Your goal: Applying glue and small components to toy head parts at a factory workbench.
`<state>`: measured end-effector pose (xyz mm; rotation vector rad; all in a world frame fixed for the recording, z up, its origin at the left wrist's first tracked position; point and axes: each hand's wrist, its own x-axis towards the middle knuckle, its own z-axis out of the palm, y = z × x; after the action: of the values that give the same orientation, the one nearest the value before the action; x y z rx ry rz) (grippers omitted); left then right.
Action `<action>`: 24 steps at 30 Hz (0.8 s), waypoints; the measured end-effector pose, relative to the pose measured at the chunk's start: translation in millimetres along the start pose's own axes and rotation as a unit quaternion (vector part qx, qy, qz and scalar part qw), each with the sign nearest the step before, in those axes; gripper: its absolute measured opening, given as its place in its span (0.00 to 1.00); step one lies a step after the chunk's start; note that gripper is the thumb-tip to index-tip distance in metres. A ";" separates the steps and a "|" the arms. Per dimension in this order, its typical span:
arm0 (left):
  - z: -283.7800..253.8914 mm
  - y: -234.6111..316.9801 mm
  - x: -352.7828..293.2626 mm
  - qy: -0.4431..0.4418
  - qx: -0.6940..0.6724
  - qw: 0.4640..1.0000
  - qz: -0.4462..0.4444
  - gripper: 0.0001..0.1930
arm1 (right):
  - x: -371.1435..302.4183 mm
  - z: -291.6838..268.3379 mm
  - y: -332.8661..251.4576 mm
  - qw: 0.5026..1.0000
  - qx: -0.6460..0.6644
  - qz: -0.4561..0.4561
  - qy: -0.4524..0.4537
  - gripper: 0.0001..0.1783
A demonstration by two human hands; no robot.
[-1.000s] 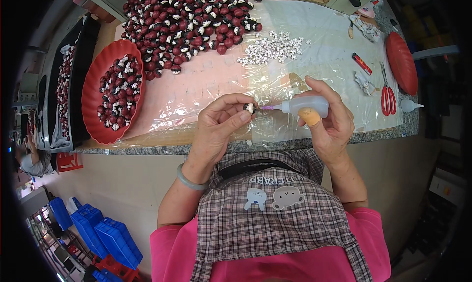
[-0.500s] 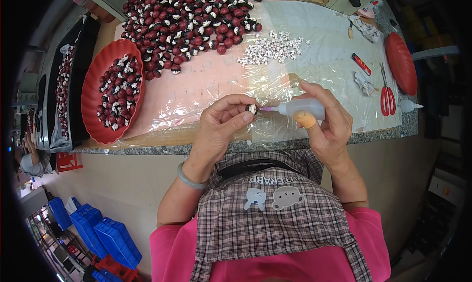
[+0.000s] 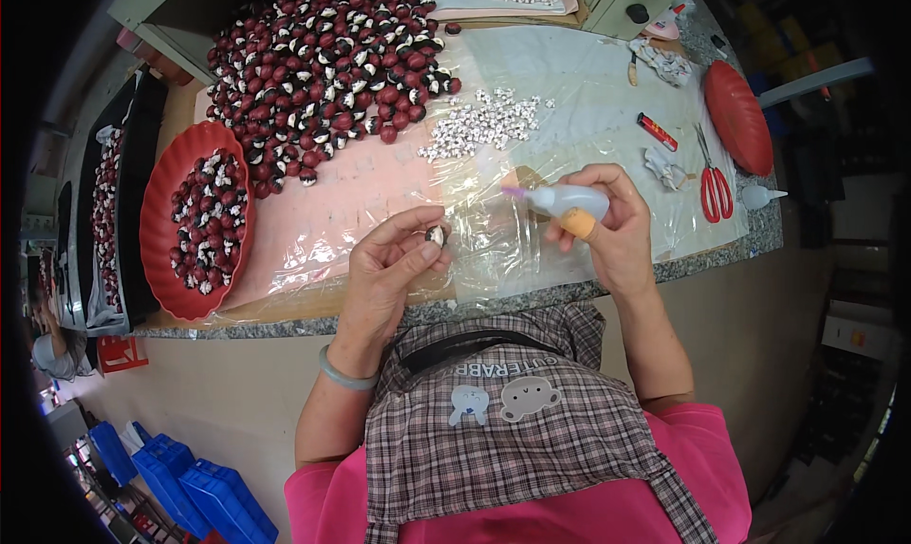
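Between the thumb and fingers of my left hand (image 3: 391, 262) is a small round black-and-white piece (image 3: 436, 234), its pale face turned upward. My right hand (image 3: 617, 226) grips a translucent squeeze bottle (image 3: 577, 200) with a purple nozzle pointing left, apart from the piece. An orange cover wraps my right thumb. Beyond my hands lies a loose heap of little white pieces (image 3: 484, 124) with dark marks. Farther left spreads a large pile of dark red, black and white balls (image 3: 323, 79).
A red scalloped bowl (image 3: 157, 250) with similar balls, some bearing white pieces, stands at the left. To the right lie red-handled scissors (image 3: 716, 195), a red tube (image 3: 658, 132), crumpled tissue (image 3: 664, 169), a small bottle (image 3: 759, 196) and another red dish (image 3: 738, 117). Plastic sheeting covers the table.
The bottle's nozzle has come away from the round piece. My hands have moved apart, the left one lower and leftward with the piece. The whole view has shifted slightly.
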<state>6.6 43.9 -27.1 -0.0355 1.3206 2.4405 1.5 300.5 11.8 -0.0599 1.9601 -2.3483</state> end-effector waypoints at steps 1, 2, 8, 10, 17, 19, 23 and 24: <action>-1.7 -0.4 0.3 -0.003 0.000 1.000 0.001 0.17 | 4.3 -2.5 3.2 0.999 0.036 0.004 0.007 0.19; -3.2 -1.0 0.5 -0.007 0.011 1.000 -0.004 0.16 | 9.0 -4.1 4.1 0.997 0.072 0.008 0.013 0.21; -2.2 -1.0 5.0 -0.013 0.006 1.000 -0.003 0.15 | 41.4 -17.2 9.0 0.993 0.073 0.097 0.007 0.24; -2.7 -1.0 5.8 -0.018 0.004 1.000 -0.003 0.15 | 54.0 -15.2 12.1 0.995 0.048 0.084 0.010 0.23; -2.0 0.8 4.7 -0.014 -0.003 1.000 -0.015 0.15 | 82.4 -8.8 24.2 0.874 -0.475 -0.101 0.038 0.14; -0.9 2.9 3.9 -0.014 -0.006 1.000 -0.016 0.15 | 85.1 -8.6 24.9 0.859 -0.502 -0.095 0.033 0.14; -2.8 0.3 3.4 -0.016 -0.009 1.000 -0.012 0.14 | 93.0 -10.0 20.9 0.850 -0.518 -0.093 0.013 0.13; -3.5 -0.6 3.3 -0.015 -0.010 1.000 -0.012 0.14 | 94.6 -10.5 19.9 0.856 -0.511 -0.084 0.001 0.12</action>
<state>3.2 42.4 -30.2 -0.0189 1.2755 2.4255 -92.8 299.0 -11.8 -0.2919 3.0244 -1.0732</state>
